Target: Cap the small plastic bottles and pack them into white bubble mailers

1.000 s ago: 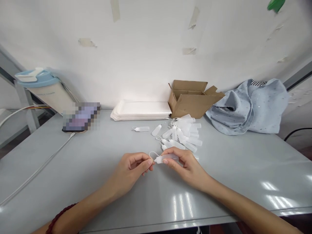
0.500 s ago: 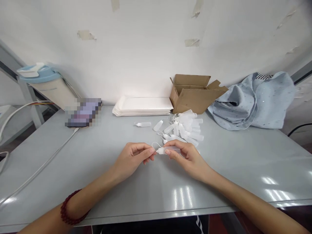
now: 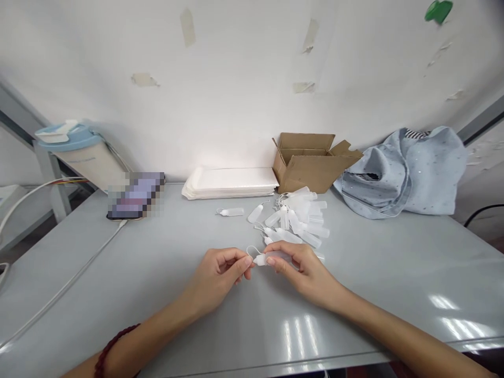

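Note:
A small translucent dropper bottle (image 3: 261,259) lies sideways in my right hand (image 3: 301,268), with fingers and thumb closed round its body. Its white nozzle points left. My left hand (image 3: 222,273) pinches the end of the thin looped cap strap (image 3: 252,249) close to the nozzle tip; the cap itself is hidden by the fingertips. Just beyond my right hand, several similar bottles (image 3: 301,210) lie in a loose pile. One single bottle (image 3: 232,212) lies apart to the left, and another bottle (image 3: 255,213) rests between it and the pile.
Along the wall stand a stack of white padded envelopes (image 3: 232,184), an open cardboard box (image 3: 307,170) and a light blue cloth bag (image 3: 425,173). To the left, a phone (image 3: 137,197) with a white cable (image 3: 71,278) leans against a blue-lidded cup (image 3: 82,155). The grey table (image 3: 236,336) is shiny.
The camera view has tilted up a little, so everything sits lower in the picture. Both hands keep the same hold on the bottle and its strap.

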Demonstrator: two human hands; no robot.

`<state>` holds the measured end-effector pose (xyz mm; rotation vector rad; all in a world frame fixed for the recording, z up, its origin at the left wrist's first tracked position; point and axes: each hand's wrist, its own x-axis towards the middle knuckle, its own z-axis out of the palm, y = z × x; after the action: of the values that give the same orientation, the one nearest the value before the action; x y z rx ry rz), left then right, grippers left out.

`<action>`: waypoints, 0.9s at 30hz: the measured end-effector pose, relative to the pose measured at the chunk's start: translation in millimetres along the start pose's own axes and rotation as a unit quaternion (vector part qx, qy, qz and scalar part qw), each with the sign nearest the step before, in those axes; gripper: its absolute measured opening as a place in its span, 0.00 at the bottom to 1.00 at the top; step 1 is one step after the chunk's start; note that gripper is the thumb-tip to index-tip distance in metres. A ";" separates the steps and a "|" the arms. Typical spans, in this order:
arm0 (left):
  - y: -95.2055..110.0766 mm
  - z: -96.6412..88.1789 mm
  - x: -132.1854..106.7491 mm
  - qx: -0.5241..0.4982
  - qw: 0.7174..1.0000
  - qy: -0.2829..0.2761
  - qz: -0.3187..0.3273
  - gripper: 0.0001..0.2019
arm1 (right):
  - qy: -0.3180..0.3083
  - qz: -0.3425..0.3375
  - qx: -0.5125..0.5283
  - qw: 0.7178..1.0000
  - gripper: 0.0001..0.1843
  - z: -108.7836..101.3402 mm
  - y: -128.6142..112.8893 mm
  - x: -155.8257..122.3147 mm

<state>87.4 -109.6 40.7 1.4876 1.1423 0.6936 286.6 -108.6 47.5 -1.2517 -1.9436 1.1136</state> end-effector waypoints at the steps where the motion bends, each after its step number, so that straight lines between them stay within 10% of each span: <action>1: 0.7 -0.6 0.1 -0.001 1.000 -0.001 0.000 0.15 | -0.001 -0.001 0.002 1.000 0.13 -0.2 -0.1 0.6; 14: -3.2 -21.2 15.3 0.010 0.999 -0.038 0.010 0.15 | -0.002 -0.029 -0.071 0.997 0.13 -3.2 0.1 16.5; 27: -31.2 -67.1 44.3 0.318 0.932 0.167 0.054 0.14 | -0.009 -0.026 -0.428 0.904 0.19 -15.0 4.5 118.4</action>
<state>35.3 -43.8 20.5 2.0376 1.6610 0.7036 253.2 5.8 53.7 -1.5762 -2.5693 0.1888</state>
